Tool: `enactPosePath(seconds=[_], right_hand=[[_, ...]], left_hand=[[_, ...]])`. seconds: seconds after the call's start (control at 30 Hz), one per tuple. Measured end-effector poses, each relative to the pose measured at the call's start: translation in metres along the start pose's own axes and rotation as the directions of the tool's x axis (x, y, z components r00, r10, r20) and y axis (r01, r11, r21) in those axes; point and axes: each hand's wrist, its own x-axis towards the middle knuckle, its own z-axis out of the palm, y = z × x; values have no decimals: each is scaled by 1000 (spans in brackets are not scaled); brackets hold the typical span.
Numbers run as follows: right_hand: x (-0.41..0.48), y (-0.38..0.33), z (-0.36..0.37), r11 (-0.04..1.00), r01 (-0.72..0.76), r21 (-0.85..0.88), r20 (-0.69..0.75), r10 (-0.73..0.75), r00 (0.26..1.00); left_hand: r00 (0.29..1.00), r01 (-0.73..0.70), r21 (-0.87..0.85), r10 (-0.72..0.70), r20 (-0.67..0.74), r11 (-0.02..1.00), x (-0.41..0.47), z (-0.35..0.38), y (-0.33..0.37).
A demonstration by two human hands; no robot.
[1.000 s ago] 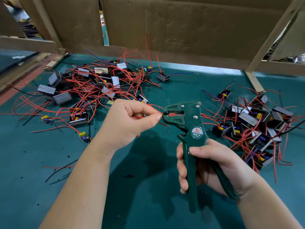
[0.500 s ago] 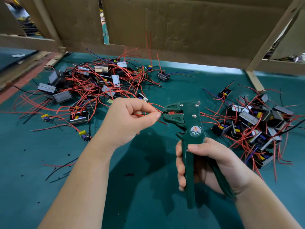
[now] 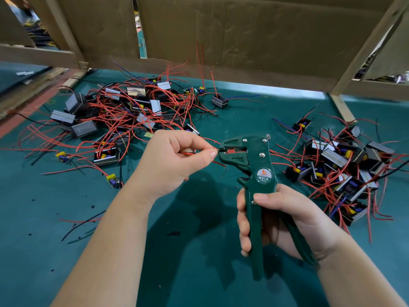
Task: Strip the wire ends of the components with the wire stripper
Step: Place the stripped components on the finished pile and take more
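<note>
From the head camera, both hands are raised over a green table (image 3: 33, 218). The left hand (image 3: 170, 161) has its fingers curled and pinches a red wire (image 3: 188, 153) between thumb and forefinger. The wire's end reaches into the mouth of the wire stripper (image 3: 256, 165), just beside the fingertips. The right hand (image 3: 285, 220) is wrapped round the stripper's two dark green handles, with the thumb across the front. The tool is held upright, its head turned to the left, and a round label reads W01A.

On the table, a left pile of components (image 3: 124, 111) lies tangled in red and black wires behind the left hand. A right pile of components (image 3: 345, 165) lies beyond the stripper. A few loose wire scraps (image 3: 84, 222) lie near the left forearm. A cardboard wall (image 3: 243, 36) in a wooden frame stands at the table's far edge.
</note>
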Motion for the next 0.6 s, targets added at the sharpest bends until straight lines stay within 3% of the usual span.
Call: enactPosePath(seconds=[0.47,0.6], right_hand=[[1,3,2,1000,-10,-9,-6,10,1000],[8,10,15,998,-61,29,-177,65,982]], left_hand=[[999,18,23,-19,26,1000,-1,-4,2],[996,86,247,-86,-12,965,2,-5,-10]])
